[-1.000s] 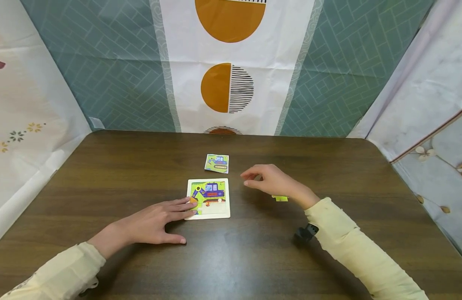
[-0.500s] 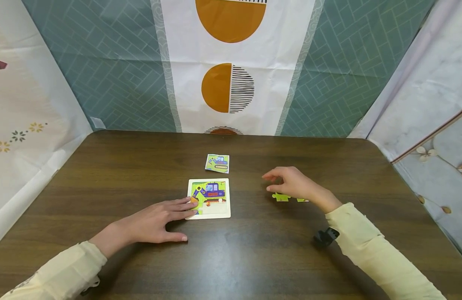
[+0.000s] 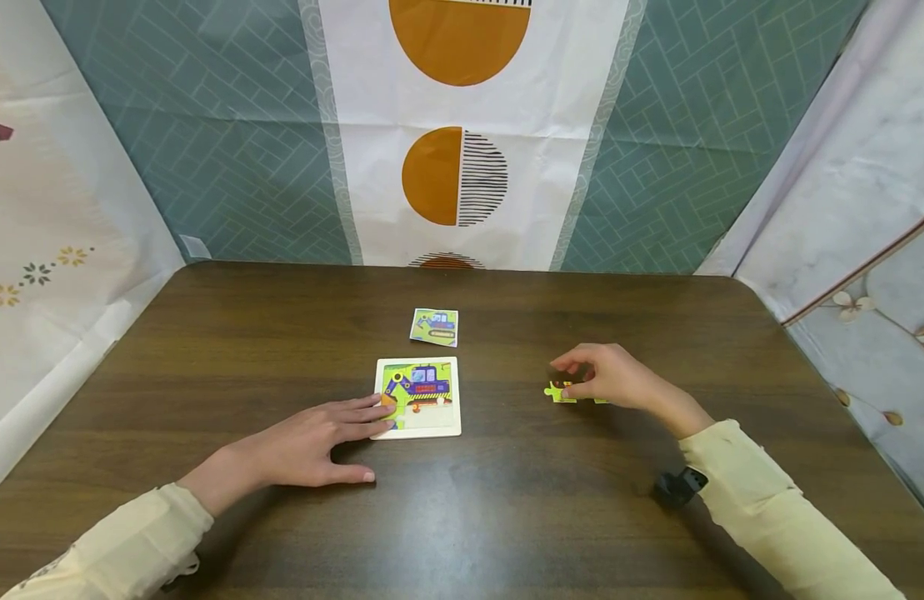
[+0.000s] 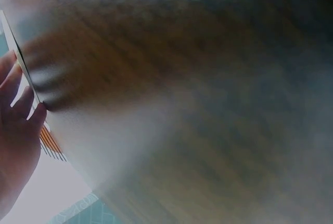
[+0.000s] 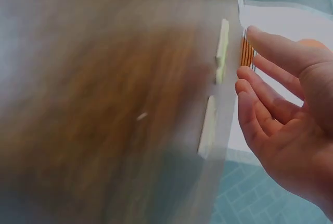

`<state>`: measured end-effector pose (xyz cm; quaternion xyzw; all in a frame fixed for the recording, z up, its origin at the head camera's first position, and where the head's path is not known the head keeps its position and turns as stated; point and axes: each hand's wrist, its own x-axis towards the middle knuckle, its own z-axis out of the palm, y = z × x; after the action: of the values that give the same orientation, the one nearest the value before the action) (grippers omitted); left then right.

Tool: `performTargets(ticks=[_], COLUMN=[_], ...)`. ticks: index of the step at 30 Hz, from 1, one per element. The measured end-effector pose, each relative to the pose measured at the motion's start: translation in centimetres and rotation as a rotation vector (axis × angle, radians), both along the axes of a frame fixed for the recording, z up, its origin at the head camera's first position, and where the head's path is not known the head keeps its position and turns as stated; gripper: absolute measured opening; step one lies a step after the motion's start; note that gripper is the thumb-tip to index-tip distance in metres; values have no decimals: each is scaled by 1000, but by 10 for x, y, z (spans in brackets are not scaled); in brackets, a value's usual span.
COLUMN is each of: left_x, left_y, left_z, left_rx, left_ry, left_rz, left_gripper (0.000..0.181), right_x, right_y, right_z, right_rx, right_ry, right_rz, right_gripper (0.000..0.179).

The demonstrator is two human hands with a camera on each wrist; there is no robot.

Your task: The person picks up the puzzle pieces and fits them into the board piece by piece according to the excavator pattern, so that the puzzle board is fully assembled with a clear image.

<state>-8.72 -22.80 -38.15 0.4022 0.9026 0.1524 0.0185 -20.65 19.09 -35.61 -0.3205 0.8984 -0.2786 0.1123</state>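
A white-framed jigsaw tray (image 3: 438, 420) with an excavator picture lies on the table, its lower part bare. My left hand (image 3: 304, 442) rests fingertips on the tray's left side, fingers straight. Over to the right, my right hand (image 3: 619, 379) hovers above a green jigsaw piece (image 3: 554, 394), partly hidden by the thumb. A second piece (image 3: 600, 401) shows beneath that hand. In the right wrist view, the right hand's thumb (image 5: 276, 47) and fingers are parted, with two pieces standing apart from them. The left wrist view shows fingers (image 4: 23, 101) at the tray's edge.
Behind the tray lies a small picture card (image 3: 435, 327) showing the excavator. The brown wooden table (image 3: 462, 517) is bordered by a patterned cloth (image 3: 267, 167) at the back and pale cloths at both sides.
My right hand has moved to the right, from beside the tray to above the loose jigsaw pieces, and has lowered towards them. My left hand stays on the tray.
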Motion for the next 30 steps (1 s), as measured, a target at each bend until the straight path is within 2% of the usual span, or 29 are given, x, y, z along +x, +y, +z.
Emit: performTargets(ticks=[7, 21, 30], left_x=[0, 0, 1], left_y=[0, 0, 0], left_z=[2, 1, 2], left_rx=[-32, -19, -17], left_ry=[-58, -47, -49], left_rz=[29, 26, 31], left_gripper=[68, 67, 67], right_x=[1, 1, 0], right_y=[8, 5, 1], right_z=[-5, -6, -5], right_rx=[26, 42, 47], right_ry=[5, 43, 110], right_rz=[11, 91, 129], right_gripper=[41, 36, 33])
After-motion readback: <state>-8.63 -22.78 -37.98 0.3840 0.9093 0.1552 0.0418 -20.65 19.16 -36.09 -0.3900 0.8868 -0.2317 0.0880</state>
